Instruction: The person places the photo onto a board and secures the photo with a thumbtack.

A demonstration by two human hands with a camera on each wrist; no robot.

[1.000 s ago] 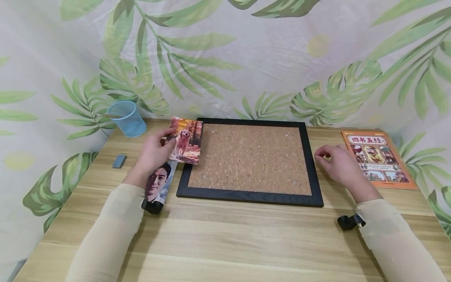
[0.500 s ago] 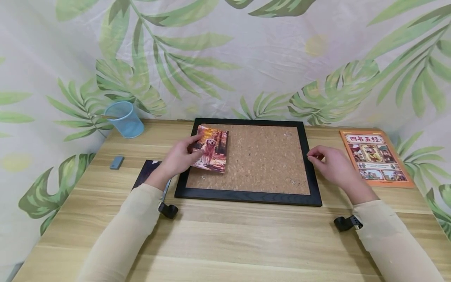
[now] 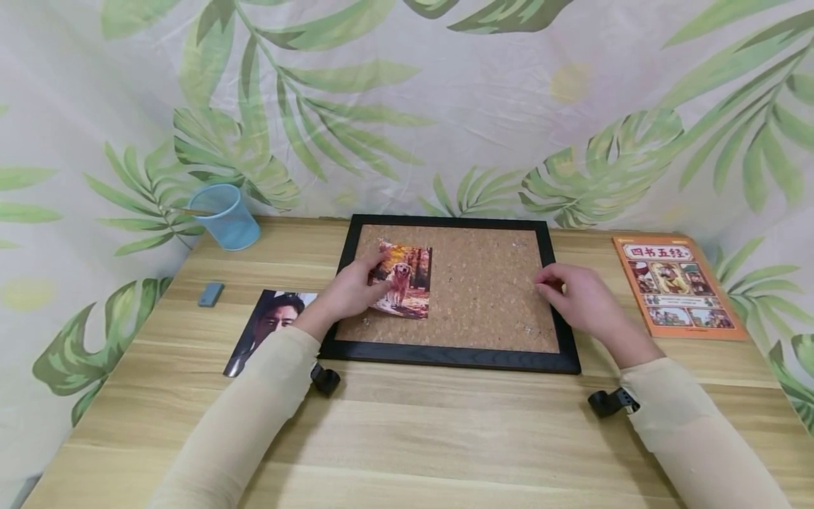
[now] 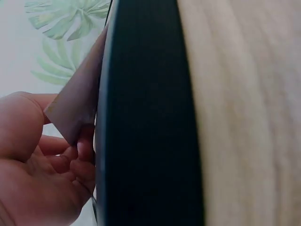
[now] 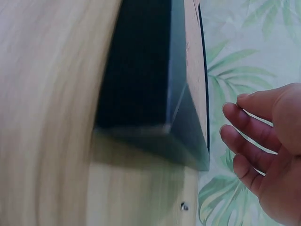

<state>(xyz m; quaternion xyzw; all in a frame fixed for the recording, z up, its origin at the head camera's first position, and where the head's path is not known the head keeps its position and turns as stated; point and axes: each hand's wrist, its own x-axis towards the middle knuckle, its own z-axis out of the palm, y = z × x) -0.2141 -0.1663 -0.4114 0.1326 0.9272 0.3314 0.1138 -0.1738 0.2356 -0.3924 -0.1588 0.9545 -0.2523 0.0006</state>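
Note:
My left hand [image 3: 348, 291] pinches the left side of a dog photo [image 3: 413, 279] over the left part of a black-framed cork board [image 3: 490, 290]. In the left wrist view the photo [image 4: 80, 103] is tilted, with fingers under it. Over the board's right frame edge is my right hand [image 3: 581, 295]. Its thumb and index fingertips meet in the right wrist view, the other fingers loosely curved; whether something tiny sits between them I cannot tell. Small clear or shiny bits [image 3: 529, 329] dot the board near its corners. Left of the board lies a portrait photo [image 3: 270, 318], partly covered by my left arm.
A blue mesh cup [image 3: 230, 220] with a thin stick stands at the back left. Nearer is a grey-blue small block [image 3: 211, 294]. An orange book [image 3: 680, 286] lies to the right. Leaf-patterned cloth [image 3: 470, 106] hangs behind the table. A tiny shiny object [image 5: 184, 206] lies on the tabletop.
My left hand has carried the dog photo rightward from beside the board to over the cork. My right hand has shifted left, onto the frame's right edge. More of the portrait now shows.

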